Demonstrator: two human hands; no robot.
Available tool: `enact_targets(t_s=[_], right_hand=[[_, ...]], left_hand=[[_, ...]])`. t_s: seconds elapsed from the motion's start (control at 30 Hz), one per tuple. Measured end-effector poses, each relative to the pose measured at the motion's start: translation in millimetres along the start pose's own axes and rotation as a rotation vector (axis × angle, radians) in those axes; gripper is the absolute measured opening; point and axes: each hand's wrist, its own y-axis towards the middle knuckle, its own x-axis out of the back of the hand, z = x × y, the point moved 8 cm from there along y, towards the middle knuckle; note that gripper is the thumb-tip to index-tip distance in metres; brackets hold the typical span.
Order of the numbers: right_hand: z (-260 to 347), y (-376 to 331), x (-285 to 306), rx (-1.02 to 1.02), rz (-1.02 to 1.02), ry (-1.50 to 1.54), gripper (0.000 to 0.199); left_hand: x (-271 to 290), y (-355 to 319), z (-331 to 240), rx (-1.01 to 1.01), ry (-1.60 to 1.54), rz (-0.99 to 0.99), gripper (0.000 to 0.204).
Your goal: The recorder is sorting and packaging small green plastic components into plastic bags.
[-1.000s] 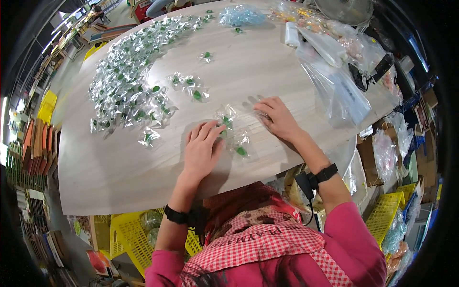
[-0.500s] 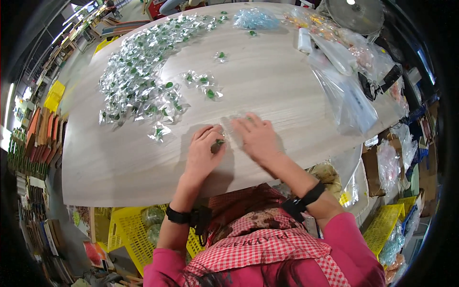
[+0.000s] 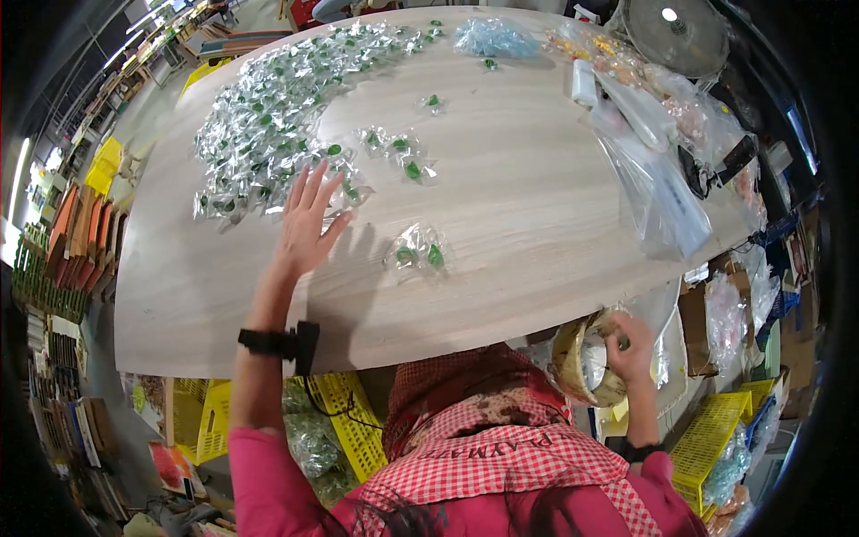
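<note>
Head view: clear green-filled packets (image 3: 268, 134), heaped.

Loads of little clear packets with green bits (image 3: 268, 134) piled at 11 o'clock on the tabletop (image 3: 501, 215), one loose packet (image 3: 419, 253) dead centre, bigger clear plastic bags (image 3: 658, 183) at 2 o'clock.

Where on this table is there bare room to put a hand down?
Bare wood runs between the small packet pair and the clear bags, and along the near table edge. Crowded: the packet heap at the left hand, and the far-right clutter.
</note>
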Motion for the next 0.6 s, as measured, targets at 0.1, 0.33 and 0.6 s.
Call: enact_targets(t_s=[0.1,0.33,0.6], right_hand=[[18,-9,-7,-0.080,0.250,-0.190,0.028],[71,47,6,-0.199,0.286,0.110,0.032],[194,141,-62,0.425,0.214,0.378,0.051]], left_hand=[[-20,6,6,-0.078,0.114,0.093,0.047],[-47,-15,-47,-0.135,-0.071,0.284,0.042],[-15,-28,-68,-0.103,-0.361,0.068,0.054]])
